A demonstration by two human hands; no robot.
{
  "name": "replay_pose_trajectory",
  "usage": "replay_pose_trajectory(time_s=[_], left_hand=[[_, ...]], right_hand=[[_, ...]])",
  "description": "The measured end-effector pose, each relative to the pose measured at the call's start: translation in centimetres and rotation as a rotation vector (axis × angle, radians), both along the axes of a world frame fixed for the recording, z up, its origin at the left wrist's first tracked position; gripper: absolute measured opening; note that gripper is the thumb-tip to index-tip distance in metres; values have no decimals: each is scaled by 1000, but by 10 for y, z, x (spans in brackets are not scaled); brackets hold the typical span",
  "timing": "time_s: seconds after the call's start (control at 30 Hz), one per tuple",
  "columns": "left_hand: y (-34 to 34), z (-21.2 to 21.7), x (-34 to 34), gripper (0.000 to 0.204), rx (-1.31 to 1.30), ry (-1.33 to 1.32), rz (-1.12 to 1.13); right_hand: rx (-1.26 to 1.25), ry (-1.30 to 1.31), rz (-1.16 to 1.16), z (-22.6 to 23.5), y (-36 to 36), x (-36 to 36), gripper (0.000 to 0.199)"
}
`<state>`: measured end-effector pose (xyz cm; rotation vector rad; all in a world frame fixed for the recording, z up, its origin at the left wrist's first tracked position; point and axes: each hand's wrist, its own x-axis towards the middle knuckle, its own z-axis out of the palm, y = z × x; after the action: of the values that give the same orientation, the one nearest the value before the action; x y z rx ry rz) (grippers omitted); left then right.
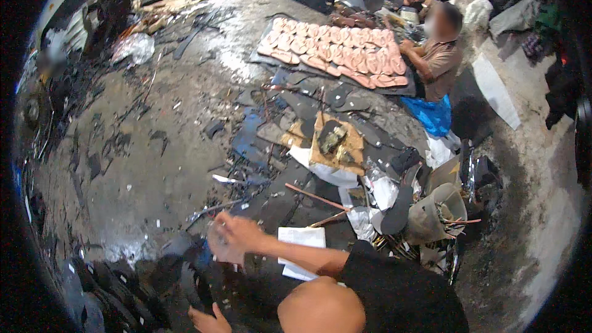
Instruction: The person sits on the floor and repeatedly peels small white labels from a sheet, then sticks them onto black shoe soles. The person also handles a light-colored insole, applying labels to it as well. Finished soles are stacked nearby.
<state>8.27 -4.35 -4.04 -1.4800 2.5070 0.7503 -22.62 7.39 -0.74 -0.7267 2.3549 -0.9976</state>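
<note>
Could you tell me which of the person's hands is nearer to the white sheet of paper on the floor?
The right hand. It hangs raised just left of the white paper, its forearm crossing the sheet. The left hand sits lower, at the frame's bottom edge, farther from it.

- We look down on a rough concrete floor [154, 148], grey, stained and strewn with dark scraps.
- We see a bright wet-looking patch shining near the upper middle.
- We find a dark mat [345, 80] lying on the floor farther off.
- We notice pale sheets [496, 92] at the right.
- We see the edges falling into shadow.
</note>
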Motion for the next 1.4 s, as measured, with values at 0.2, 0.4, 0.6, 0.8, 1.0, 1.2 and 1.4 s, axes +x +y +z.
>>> replay_pose_trajectory(time_s=[0.2, 0.4, 0.6, 0.8, 1.0, 1.2, 1.4], left_hand=[[-25, 39, -35, 88, 239, 172, -132], [-10, -5, -88, 81, 315, 94, -162], [25, -1, -41, 52, 273, 700, 117], [72, 4, -32, 47, -44, 487, -169], [72, 1, -32, 48, -99, 450, -236], [77, -11, -33, 49, -164, 390, -258], [76, -5, -34, 51, -115, 415, -252]], right_hand=[[-235, 127, -84, 44, 79, -47, 32], [-282, -301, -44, 15, 68, -35, 26], [-261, -362, 110, -31, 7, 9, 30], [-140, 174, 208, -51, -18, 14, 25], [-110, 183, 255, -52, -18, 7, 20], [-238, 300, 233, -37, -18, 12, 19], [-243, -87, 180, -48, -18, 30, 14]])
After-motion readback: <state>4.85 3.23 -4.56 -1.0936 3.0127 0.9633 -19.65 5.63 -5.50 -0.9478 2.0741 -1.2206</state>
